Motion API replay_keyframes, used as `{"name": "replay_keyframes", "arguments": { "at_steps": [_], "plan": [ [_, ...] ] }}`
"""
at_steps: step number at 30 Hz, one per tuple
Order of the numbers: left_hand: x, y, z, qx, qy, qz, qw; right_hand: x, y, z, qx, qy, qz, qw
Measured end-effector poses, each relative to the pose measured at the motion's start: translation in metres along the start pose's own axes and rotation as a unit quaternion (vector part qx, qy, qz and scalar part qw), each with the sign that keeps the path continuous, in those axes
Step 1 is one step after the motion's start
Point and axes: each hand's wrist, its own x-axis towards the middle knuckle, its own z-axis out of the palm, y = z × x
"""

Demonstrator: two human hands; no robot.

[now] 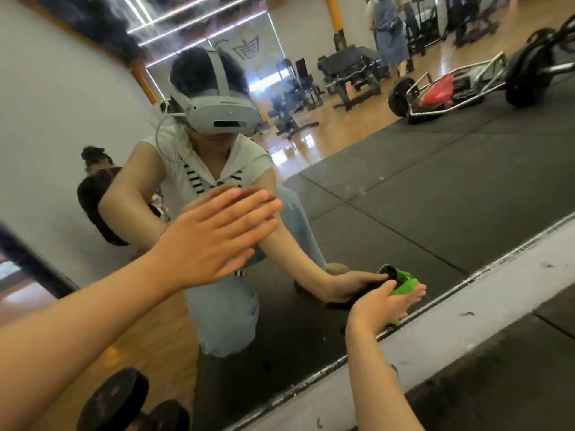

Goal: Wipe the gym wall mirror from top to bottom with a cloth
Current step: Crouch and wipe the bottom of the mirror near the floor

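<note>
Head view, first speaker: Nearest first, how do the hands lie?

Second speaker: The left hand (214,237) is spread flat on the mirror (404,197), fingers straight, holding nothing. Lower and to its right, the right hand (382,306) presses the green cloth (404,286) against the glass. Its fingers look stretched over the cloth rather than curled, just above the mirror's bottom edge and the grey ledge (466,315).

First speaker: So how should this stroke be done?

Second speaker: I judge it the bottom of a pass. Keep the cloth flat under the whole palm, run it along the edge so no strip is missed, and overlap the next lane. The bracing left palm will likely leave a print, so wipe that spot afterwards. Streaks high above both hands look worth a second go.

First speaker: Any bucket or bottle about?

Second speaker: None shows. Below the left forearm the glass reflects a dumbbell (124,399). Far beyond the right hand, also reflected, a metal frame (460,100) holds something red (441,88); what it is I cannot tell.
</note>
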Motion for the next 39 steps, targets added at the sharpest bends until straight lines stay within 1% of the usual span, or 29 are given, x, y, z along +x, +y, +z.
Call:
{"name": "replay_keyframes", "arguments": {
  "at_steps": [1, 3, 5, 7, 9, 13, 14, 15, 16, 18, 19, 20, 21, 23, 26, 28, 29, 30, 31, 32, 34, 35, 36, 37, 38, 39],
  "plan": [
    [0.01, -0.009, -0.001, 0.008, 0.007, -0.018, 1.0, -0.01, -0.008, 0.007, 0.009, -0.01, -0.025, 1.0],
    [0.021, -0.014, -0.001, 0.021, 0.007, -0.044, 0.999, -0.04, -0.029, 0.017, 0.035, -0.057, -0.086, 0.994],
    [0.022, -0.01, -0.001, 0.029, 0.007, -0.05, 0.998, -0.084, -0.048, 0.027, 0.045, -0.125, -0.185, 0.974],
    [0.019, -0.007, 0.0, 0.027, 0.016, -0.054, 0.998, -0.122, -0.062, 0.036, 0.045, -0.181, -0.303, 0.935],
    [0.02, -0.007, -0.001, 0.023, 0.024, -0.07, 0.997, -0.137, -0.07, 0.046, 0.011, -0.213, -0.401, 0.891],
    [0.022, -0.006, -0.004, 0.016, 0.015, -0.132, 0.991, -0.109, -0.099, 0.057, -0.062, -0.195, -0.56, 0.803],
    [0.021, -0.006, -0.003, 0.02, 0.008, -0.133, 0.991, -0.096, -0.108, 0.058, -0.068, -0.182, -0.58, 0.791],
    [0.021, -0.006, -0.002, 0.025, 0.004, -0.132, 0.991, -0.082, -0.117, 0.059, -0.07, -0.16, -0.58, 0.795],
    [0.021, -0.005, -0.002, 0.03, 0.001, -0.134, 0.991, -0.066, -0.124, 0.06, -0.066, -0.135, -0.557, 0.817],
    [0.021, -0.002, -0.001, 0.032, 0.0, -0.143, 0.989, -0.036, -0.136, 0.059, -0.046, -0.1, -0.463, 0.88],
    [0.02, -0.001, -0.001, 0.033, 0.0, -0.148, 0.988, -0.028, -0.137, 0.059, -0.041, -0.093, -0.428, 0.898],
    [0.02, 0.0, -0.001, 0.032, 0.0, -0.15, 0.988, -0.028, -0.135, 0.057, -0.044, -0.09, -0.418, 0.903],
    [0.02, 0.0, -0.001, 0.031, 0.001, -0.149, 0.988, -0.035, -0.13, 0.056, -0.054, -0.092, -0.433, 0.895],
    [0.021, 0.001, -0.001, 0.033, 0.002, -0.146, 0.989, -0.063, -0.109, 0.052, -0.079, -0.117, -0.501, 0.854],
    [0.023, 0.0, -0.002, 0.033, 0.008, -0.144, 0.989, -0.093, -0.069, 0.043, -0.113, -0.197, -0.606, 0.763],
    [0.024, 0.0, -0.003, 0.032, 0.01, -0.143, 0.989, -0.078, -0.067, 0.04, -0.111, -0.235, -0.661, 0.704],
    [0.024, 0.0, -0.004, 0.031, 0.01, -0.142, 0.989, -0.065, -0.073, 0.04, -0.109, -0.243, -0.683, 0.68],
    [0.025, -0.001, -0.006, 0.029, 0.01, -0.143, 0.989, -0.053, -0.081, 0.04, -0.107, -0.24, -0.694, 0.67],
    [0.026, -0.002, -0.008, 0.025, 0.012, -0.142, 0.989, -0.041, -0.091, 0.04, -0.103, -0.225, -0.688, 0.682],
    [0.029, -0.004, -0.009, 0.022, 0.014, -0.137, 0.99, -0.029, -0.1, 0.041, -0.095, -0.2, -0.662, 0.716],
    [0.041, -0.008, -0.012, 0.028, 0.024, -0.109, 0.993, -0.007, -0.117, 0.045, -0.073, -0.141, -0.565, 0.81],
    [0.051, -0.011, -0.013, 0.033, 0.031, -0.093, 0.995, 0.001, -0.124, 0.047, -0.058, -0.117, -0.509, 0.851],
    [0.062, -0.013, -0.014, 0.033, 0.037, -0.082, 0.995, 0.003, -0.127, 0.049, -0.041, -0.099, -0.46, 0.881],
    [0.075, -0.015, -0.014, 0.028, 0.041, -0.077, 0.996, -0.002, -0.127, 0.052, -0.027, -0.087, -0.424, 0.901],
    [0.089, -0.015, -0.014, 0.022, 0.043, -0.074, 0.996, -0.013, -0.124, 0.054, -0.021, -0.079, -0.403, 0.911],
    [0.103, -0.014, -0.014, 0.019, 0.047, -0.072, 0.996, -0.029, -0.116, 0.055, -0.021, -0.074, -0.4, 0.913]
  ]
}}
